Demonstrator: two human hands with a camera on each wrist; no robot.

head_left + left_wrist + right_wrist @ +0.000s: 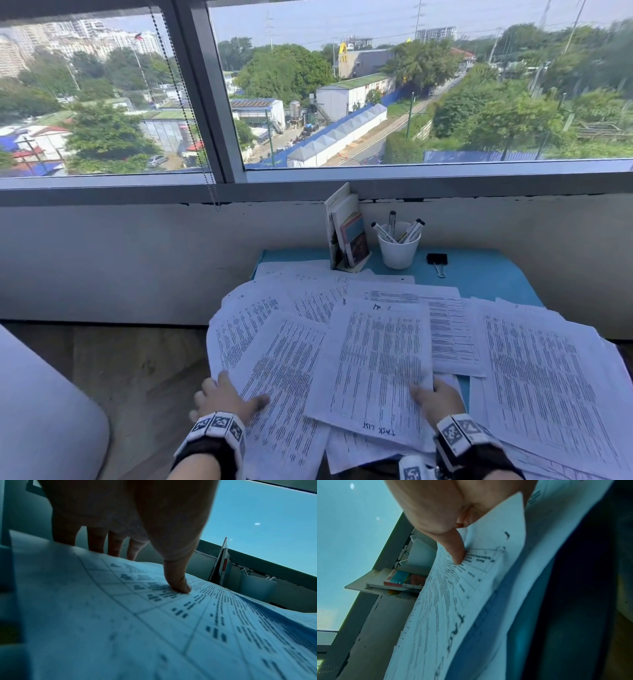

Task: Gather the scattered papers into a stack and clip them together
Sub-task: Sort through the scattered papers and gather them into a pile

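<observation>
Several printed sheets (534,359) lie fanned and overlapping on a small blue table (479,270). My left hand (222,394) grips the left edge of a sheet (274,370), thumb (180,585) on top and fingers (96,540) curled past the edge. My right hand (436,394) pinches the top middle sheet (373,359), the one marked "TASK LIST" by hand, lifted a little off the pile. Its thumb (457,551) presses on that sheet (447,601) and the other fingers are hidden beneath. A black binder clip (437,260) lies at the far right of the table, away from both hands.
A white cup of markers (399,248) and a small rack of booklets (347,236) stand at the table's far edge under the window sill (308,192). A grey cushion (44,411) fills the near left, with bare floor (137,370) between it and the table.
</observation>
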